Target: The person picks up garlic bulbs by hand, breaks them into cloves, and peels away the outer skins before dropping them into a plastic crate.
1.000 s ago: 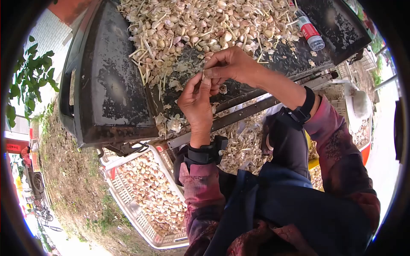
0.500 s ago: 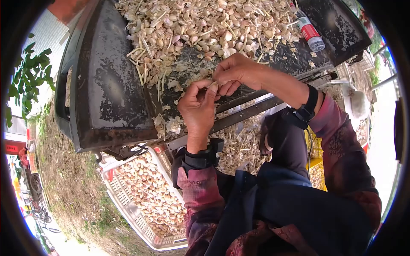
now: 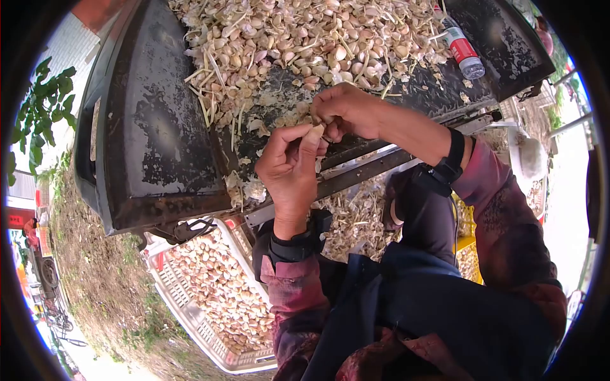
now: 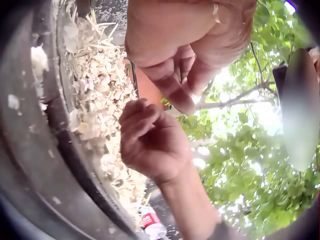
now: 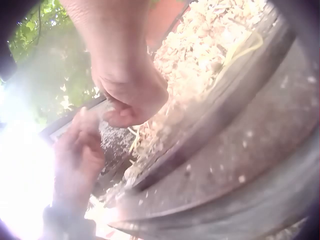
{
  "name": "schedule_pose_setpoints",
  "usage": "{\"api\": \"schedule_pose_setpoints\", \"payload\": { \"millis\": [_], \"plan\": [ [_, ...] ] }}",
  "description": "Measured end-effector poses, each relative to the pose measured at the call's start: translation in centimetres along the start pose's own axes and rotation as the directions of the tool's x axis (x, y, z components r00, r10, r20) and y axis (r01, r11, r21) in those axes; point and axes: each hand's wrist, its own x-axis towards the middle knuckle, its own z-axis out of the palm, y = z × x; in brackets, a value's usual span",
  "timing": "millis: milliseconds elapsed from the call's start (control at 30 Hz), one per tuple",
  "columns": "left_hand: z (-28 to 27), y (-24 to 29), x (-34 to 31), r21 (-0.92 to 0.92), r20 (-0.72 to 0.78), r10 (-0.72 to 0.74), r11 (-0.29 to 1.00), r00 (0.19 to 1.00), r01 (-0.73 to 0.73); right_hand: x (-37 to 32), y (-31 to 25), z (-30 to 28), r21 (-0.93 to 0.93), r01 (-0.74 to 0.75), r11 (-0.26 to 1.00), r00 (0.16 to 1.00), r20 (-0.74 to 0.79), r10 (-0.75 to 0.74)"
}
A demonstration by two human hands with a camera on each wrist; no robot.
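My left hand (image 3: 291, 168) pinches a pale garlic clove (image 3: 318, 129) between thumb and forefinger, above the near edge of the dark metal bed. Just right of it is my right hand (image 3: 349, 113), fingers curled and fingertips close together beside the clove; whether they grip a bit of skin cannot be made out. Beyond both hands lies a heap of garlic cloves, skins and stalks (image 3: 305, 44). In the left wrist view the left hand (image 4: 192, 45) is above the right hand (image 4: 155, 145), with a small gap between them.
A bottle with a red label (image 3: 462, 47) lies at the heap's right. Below the metal bed (image 3: 168, 127), a white crate (image 3: 184, 305) holds many cloves. Skins cover the ground between the legs, near a yellow crate (image 3: 467, 228). Leaves hang at the left.
Both hands have moved slightly away from each other. The clove shows more plainly between the left fingertips, and the right fingers have drawn back from it.
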Motion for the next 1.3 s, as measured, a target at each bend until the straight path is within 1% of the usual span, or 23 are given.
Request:
{"api": "schedule_pose_setpoints", "payload": {
  "millis": [67,100,133,167,200,233,300,400,467,600,667,733,767,800,833,900,967,1033,1100,1167,1200,1233,1300],
  "plan": [
    [-0.7,2.1,0.1,-0.391,0.094,-0.148,0.904,0.984,0.173,0.3,-1.6,0.6,-0.199,0.16,0.967,0.983,-0.054,-0.174],
    [-0.8,2.7,0.1,-0.393,0.096,-0.147,0.903,0.984,0.173,1.1,-1.9,0.2,-0.2,0.161,0.966,0.983,-0.057,-0.175],
    [-1.0,3.3,0.1,-0.522,0.154,-0.03,0.846,0.988,0.107,2.1,-2.1,-0.5,-0.608,0.296,0.737,0.911,-0.052,-0.408],
    [-1.2,4.1,-0.1,-0.642,0.191,0.09,0.765,0.978,0.055,3.1,-2.1,-1.1,-0.885,0.316,0.34,0.804,0.06,-0.592],
    [-1.1,5.7,-0.5,-0.706,0.256,0.14,0.703,0.956,0.087,4.1,-1.9,-1.7,-0.941,0.27,0.205,0.79,0.095,-0.606],
    [-0.9,7.4,-0.7,-0.761,0.314,0.193,0.637,0.929,0.124,5.0,-1.5,-2.0,-0.94,0.272,0.206,0.793,0.097,-0.602],
    [-0.7,9.3,-0.1,-0.834,0.41,0.452,0.538,0.792,0.124,6.0,-1.1,-2.6,-0.965,0.262,0.016,0.784,0.203,-0.587],
    [0.5,11.2,-1.7,-0.913,0.269,0.486,0.404,0.832,0.059,6.2,-1.8,-1.9,-0.98,0.178,-0.092,0.876,0.2,-0.439],
    [1.1,12.3,-3.2,-0.962,0.126,0.498,0.274,0.858,-0.018,6.4,-1.7,-1.8,-0.979,0.181,-0.091,0.874,0.202,-0.443],
    [1.2,13.9,-4.6,-0.964,0.104,0.394,0.266,0.913,-0.006,5.7,-2.3,-1.3,-0.985,0.162,-0.067,0.892,0.175,-0.417],
    [1.1,14.7,-4.9,-0.929,0.089,0.344,0.367,0.935,-0.047,5.5,-2.0,-1.9,-0.985,0.168,-0.041,0.884,0.169,-0.436],
    [0.6,14.3,-3.7,-0.929,0.185,0.437,0.369,0.88,0.012,4.9,-2.2,-2.5,-0.984,0.178,-0.02,0.874,0.168,-0.457],
    [0.4,14.0,-3.4,-0.921,0.275,0.514,0.383,0.813,0.069,4.3,-2.2,-2.6,-0.96,0.228,0.162,0.867,0.124,-0.482],
    [0.6,13.5,-3.5,-0.88,0.251,0.445,0.474,0.86,0.011,3.9,-2.5,-2.6,-0.901,0.28,0.33,0.861,0.084,-0.501],
    [0.9,12.8,-3.8,-0.827,0.214,0.374,0.562,0.902,-0.037,3.6,-2.6,-2.5,-0.9,0.284,0.332,0.86,0.086,-0.504],
    [0.3,9.7,-1.9,-0.812,0.2,-0.007,0.559,0.98,0.17,2.2,-3.3,-1.8,-0.53,0.319,0.786,0.915,-0.042,-0.4],
    [-0.6,3.7,-0.7,-0.82,0.183,-0.32,0.472,0.93,0.324,0.4,-4.0,-0.5,-0.377,0.361,0.853,0.921,0.002,-0.389],
    [-0.1,0.7,0.1,-0.783,0.168,-0.446,0.481,0.879,0.394,-0.4,-4.2,0.5,-0.271,0.356,0.894,0.932,0.167,-0.32],
    [0.1,-0.8,0.3,-0.805,0.174,-0.497,0.425,0.85,0.414,0.7,-3.0,0.3,-0.295,0.363,0.884,0.93,0.181,-0.321],
    [0.0,-1.7,0.4,-0.827,0.183,-0.543,0.367,0.82,0.427,1.6,-2.3,-0.1,-0.73,0.436,0.526,0.874,0.204,-0.442],
    [-0.3,-1.9,0.5,-0.836,0.154,-0.54,0.375,0.827,0.4,1.6,-2.0,0.1,-0.791,0.443,0.421,0.856,0.234,-0.462],
    [-0.5,-2.2,0.6,-0.845,0.126,-0.537,0.383,0.834,0.374,2.0,-1.7,0.1,-0.79,0.444,0.423,0.856,0.236,-0.459],
    [-0.8,-2.7,1.0,-0.857,0.11,-0.53,0.378,0.841,0.35,2.5,-1.0,0.2,-0.89,0.457,0.018,0.792,0.398,-0.462]
  ]
}}
